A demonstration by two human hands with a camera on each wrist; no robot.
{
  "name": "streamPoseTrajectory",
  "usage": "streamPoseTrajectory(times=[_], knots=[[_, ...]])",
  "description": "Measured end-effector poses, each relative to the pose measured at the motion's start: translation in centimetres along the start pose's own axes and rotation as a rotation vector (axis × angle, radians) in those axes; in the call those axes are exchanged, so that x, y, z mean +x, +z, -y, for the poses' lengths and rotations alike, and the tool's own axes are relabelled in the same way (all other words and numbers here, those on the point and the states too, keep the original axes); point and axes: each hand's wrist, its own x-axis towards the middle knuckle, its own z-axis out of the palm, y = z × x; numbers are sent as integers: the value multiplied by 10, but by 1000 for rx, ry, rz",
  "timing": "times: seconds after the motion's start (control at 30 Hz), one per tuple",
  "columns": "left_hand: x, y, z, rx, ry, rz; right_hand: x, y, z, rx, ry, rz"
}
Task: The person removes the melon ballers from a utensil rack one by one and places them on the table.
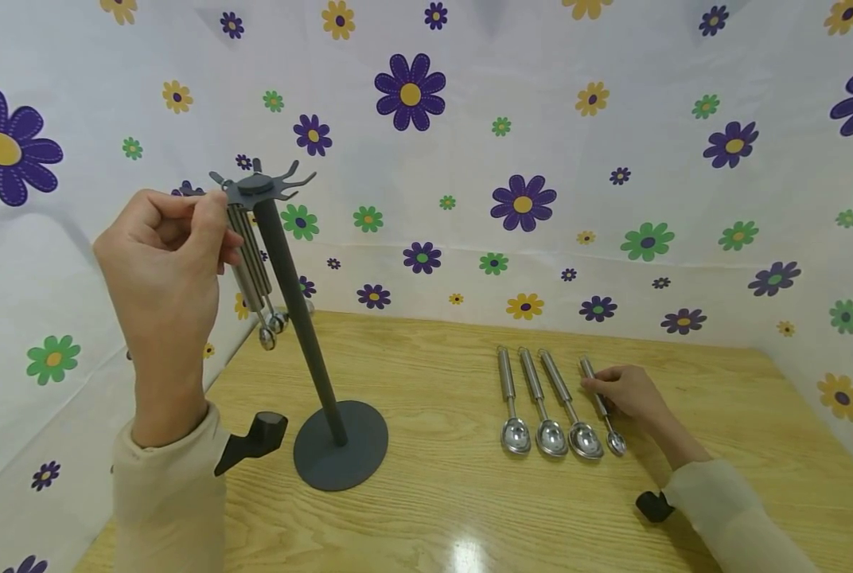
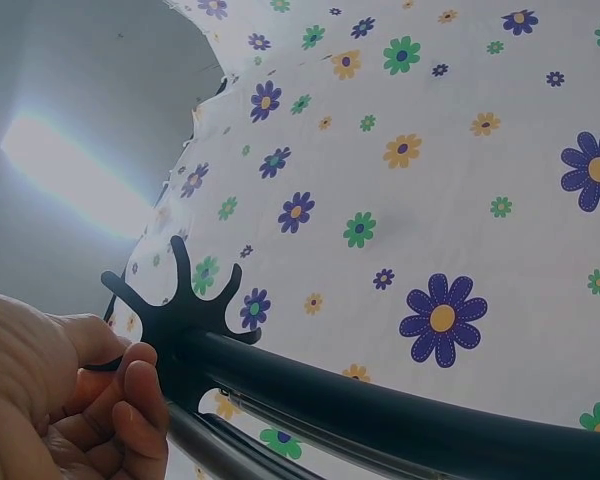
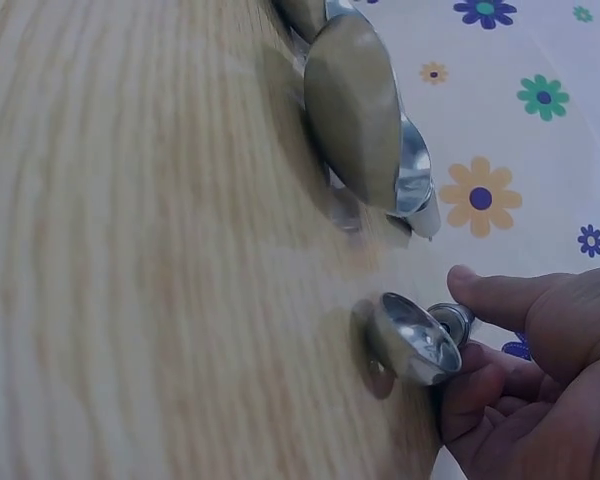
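My left hand (image 1: 176, 239) is raised at the top of a dark grey utensil stand (image 1: 290, 310), thumb and index finger pinching one of its hooks (image 2: 102, 367). Close beside those fingers, several metal measuring spoons (image 1: 253, 270) hang from the stand, bowls down. At the right of the table, my right hand (image 1: 630, 390) grips the handle of a small measuring spoon (image 1: 616, 442). In the right wrist view, the little spoon's round bowl (image 3: 415, 340) faces the camera, close over the wood, with the thumb along one side of its handle.
Left of the small spoon lie three larger measuring spoons (image 1: 551, 438) in a row, handles pointing away. The stand's round base (image 1: 340, 469) rests on the wooden table (image 1: 434, 382). A flower-patterned cloth (image 1: 455, 159) rises behind and at both sides.
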Motion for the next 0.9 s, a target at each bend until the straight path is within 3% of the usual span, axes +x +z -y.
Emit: streamPoseTrajectory(times=[0.4,0.6,0.73,0.9], knots=[[0,-1,1,5,3,7,0,6,2,-89,-6,-86],[0,-3,0,8,3,0,-2,6,7,-65,-2,-94],[0,-4,-2,5,0,1,-2,5,28,-19,-59,-95],[0,-4,-4,47,-1,11,3,13,83,73,-200,-30]])
